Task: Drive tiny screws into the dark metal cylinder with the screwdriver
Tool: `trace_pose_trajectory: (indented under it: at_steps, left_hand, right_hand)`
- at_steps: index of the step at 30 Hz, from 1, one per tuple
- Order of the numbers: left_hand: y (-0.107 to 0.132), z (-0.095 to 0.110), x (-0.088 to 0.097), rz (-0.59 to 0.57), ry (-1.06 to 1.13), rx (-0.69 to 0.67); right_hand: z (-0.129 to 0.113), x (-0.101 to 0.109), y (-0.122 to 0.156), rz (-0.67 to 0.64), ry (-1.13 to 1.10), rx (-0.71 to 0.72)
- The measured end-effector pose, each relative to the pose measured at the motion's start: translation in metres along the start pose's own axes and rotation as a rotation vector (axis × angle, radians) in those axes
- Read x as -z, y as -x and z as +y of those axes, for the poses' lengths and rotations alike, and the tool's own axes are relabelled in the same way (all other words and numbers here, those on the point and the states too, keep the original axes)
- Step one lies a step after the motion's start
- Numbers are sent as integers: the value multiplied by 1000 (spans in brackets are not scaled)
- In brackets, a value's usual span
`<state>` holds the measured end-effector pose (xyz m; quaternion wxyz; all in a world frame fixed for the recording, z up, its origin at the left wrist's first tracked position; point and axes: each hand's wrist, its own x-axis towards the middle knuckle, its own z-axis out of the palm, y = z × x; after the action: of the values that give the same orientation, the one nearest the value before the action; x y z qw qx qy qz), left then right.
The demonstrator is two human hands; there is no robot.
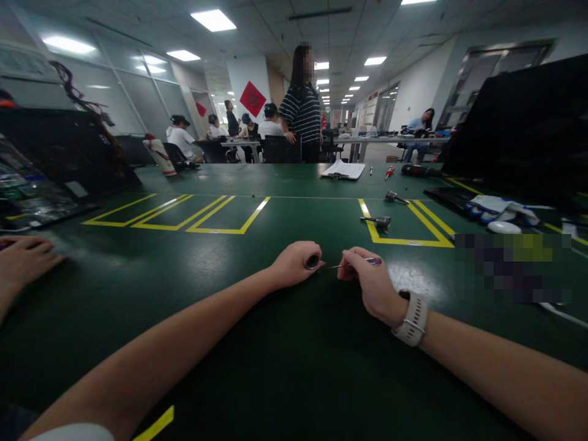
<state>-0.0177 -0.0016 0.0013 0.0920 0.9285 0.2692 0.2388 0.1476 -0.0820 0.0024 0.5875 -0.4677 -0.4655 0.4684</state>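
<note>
Head view: both of my forearms reach in over the dark green table [294, 367] and the hands meet near its middle. My left hand [294, 264] is curled into a loose fist around a small round part [312, 262], pinched at the thumb side so that its dark, ring-like open end faces right, toward my other hand. My right hand [370, 278], with a pale watch [412, 318] on its wrist, is closed in a fingertip pinch on a thin tool [333, 266]. The purple end of the tool sticks out past my fingers to the right and its bare metal shaft points left.

The long axis of the tool runs almost level, left to right across the table, and lines up with the face of the round part. The tip sits just beside the part, very near or touching; I cannot tell which. The part lies directly left of the tip, so my right hand is the one facing the opening, while my left hand only holds the part. Both hands rest low on the table.

Farther off, another person's hand [25, 257] lies flat at the left edge, well apart from mine. A small metal piece [377, 221] lies on a yellow tape line [404, 241] beyond my right hand.
</note>
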Motion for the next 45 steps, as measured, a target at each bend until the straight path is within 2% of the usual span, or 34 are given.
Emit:
trace_pose_trajectory:
  at_steps: [8, 12, 19, 28, 38, 45]
  left_hand:
    - [0, 2, 1, -21, -19, -9]
    - [0, 0, 0, 32, -30, 29]
    - [-1, 0, 0, 105, 13, 97]
    - [-1, 2, 0, 123, -20, 174]
    - [0, 3, 2, 78, 14, 87]
    - [1, 2, 1, 67, 13, 82]
  right_hand:
    - [1, 2, 0, 54, -41, 66]
    - [1, 3, 2, 45, -53, 137]
    - [-2, 1, 8, -128, 70, 209]
    - [-8, -3, 13, -176, 310, 249]
    - [-11, 0, 11, -313, 239, 176]
    - [-8, 2, 10, -230, 205, 179]
